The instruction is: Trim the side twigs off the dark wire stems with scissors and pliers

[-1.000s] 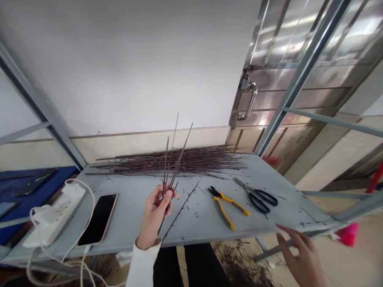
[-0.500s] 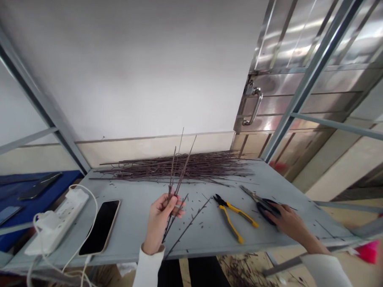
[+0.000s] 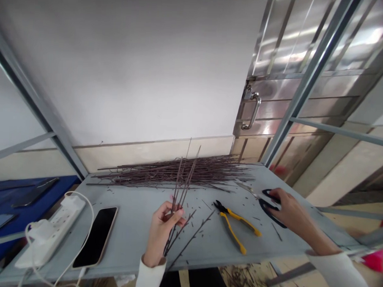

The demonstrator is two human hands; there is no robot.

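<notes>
The left hand point(image 3: 163, 227), above the desk's point(image 3: 133, 225) front edge near its middle, pinches a few twigs point(image 3: 187, 186) between thumb and bent fingers, their long ends pointing up toward the back edge. A loose twig point(image 3: 195, 236) lies just beside it, slanting to the front edge. Toward the right edge, the right hand point(image 3: 294, 213) holds the scissors point(image 3: 259, 197) by their dark loops, fingers slightly parted, blades toward the back edge; whether they touch the desk I cannot tell. The pliers point(image 3: 226, 210) lie between the hands, yellow handles spread toward the front edge. The pile point(image 3: 171, 171) stretches along the back edge. Near the front left corner are the phone point(image 3: 95, 236) and power strip point(image 3: 49, 239).
</notes>
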